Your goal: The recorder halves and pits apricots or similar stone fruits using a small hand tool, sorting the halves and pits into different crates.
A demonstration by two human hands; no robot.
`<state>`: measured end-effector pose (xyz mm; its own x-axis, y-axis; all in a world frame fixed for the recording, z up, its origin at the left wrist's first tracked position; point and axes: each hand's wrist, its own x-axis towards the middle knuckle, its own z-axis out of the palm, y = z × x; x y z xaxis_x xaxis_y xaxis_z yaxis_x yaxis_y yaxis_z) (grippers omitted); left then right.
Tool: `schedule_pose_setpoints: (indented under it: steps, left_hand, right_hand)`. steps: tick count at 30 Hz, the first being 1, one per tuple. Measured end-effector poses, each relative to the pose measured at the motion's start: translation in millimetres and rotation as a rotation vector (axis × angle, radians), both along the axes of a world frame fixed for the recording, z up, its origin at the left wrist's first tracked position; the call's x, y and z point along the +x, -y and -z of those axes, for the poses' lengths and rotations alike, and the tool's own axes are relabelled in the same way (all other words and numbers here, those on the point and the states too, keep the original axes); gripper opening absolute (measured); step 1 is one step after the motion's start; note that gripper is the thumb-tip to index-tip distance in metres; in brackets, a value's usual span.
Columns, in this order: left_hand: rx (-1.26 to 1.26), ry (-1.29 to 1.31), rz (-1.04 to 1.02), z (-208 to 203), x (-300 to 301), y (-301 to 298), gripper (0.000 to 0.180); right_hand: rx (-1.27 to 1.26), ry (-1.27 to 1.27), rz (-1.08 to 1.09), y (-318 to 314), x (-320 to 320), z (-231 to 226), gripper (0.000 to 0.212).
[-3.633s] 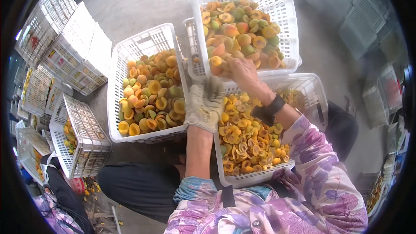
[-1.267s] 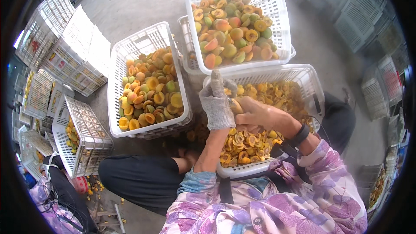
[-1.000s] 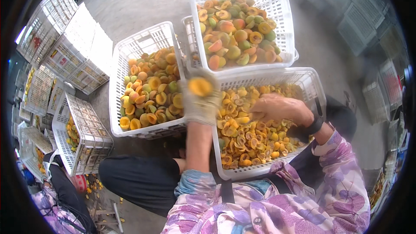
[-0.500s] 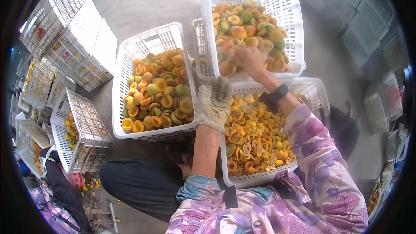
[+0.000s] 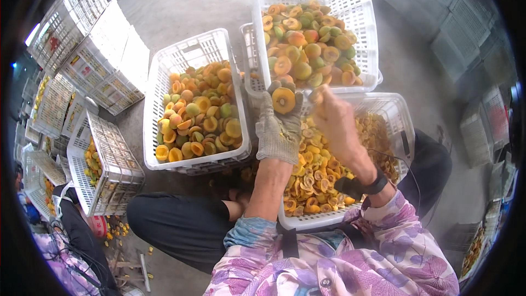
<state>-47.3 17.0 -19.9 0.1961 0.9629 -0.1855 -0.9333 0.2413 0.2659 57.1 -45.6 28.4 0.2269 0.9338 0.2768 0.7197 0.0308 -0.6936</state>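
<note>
Holding: the gloved left hand [image 5: 279, 126] gripped a halved apricot [image 5: 284, 100], cut face up, its fingers closed round the fruit.
Right hand: the bare right hand [image 5: 335, 123] hovered just beside the fruit; whether its fingers pinched anything could not be told.
Position: both hands met over the near rim of the far crate [image 5: 313, 0], which was heaped with whole apricots.
Below: a white crate of pitted halves [image 5: 395, 118] sat at the person's lap.
Left: another white crate [image 5: 189, 57] held mixed fruit.
Edge: stacked crates [image 5: 90, 60] lined the concrete floor [image 5: 192, 0].
</note>
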Motion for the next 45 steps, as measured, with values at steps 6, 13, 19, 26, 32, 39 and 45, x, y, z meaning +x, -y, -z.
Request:
schedule_pose_setpoints:
  steps: [6,13,19,26,32,39,45]
  left_hand:
    - [0.07,-0.134,0.037,-24,4,22,0.032]
    - [0.056,-0.187,0.039,-17,9,28,0.033]
    - [0.074,-0.213,0.025,-16,9,29,0.034]
    - [-0.064,-0.199,0.023,-16,10,26,0.032]
    - [-0.083,-0.302,0.001,-6,5,22,0.04]
    - [0.21,-0.322,0.054,-6,0,29,0.042]
    - [-0.095,-0.385,0.283,-20,-6,26,0.042]
  right_hand:
    - [0.12,0.289,0.036,5,-7,37,0.032]
    - [0.14,0.156,0.118,-3,-18,60,0.029]
    - [0.251,0.087,0.067,-5,-22,65,0.034]
    - [0.129,0.149,-0.02,1,-19,67,0.033]
    - [-0.174,0.224,-0.069,5,-13,68,0.038]
    - [-0.426,0.038,-0.685,5,34,39,0.014]
    - [-0.53,0.351,-0.937,6,92,9,0.017]
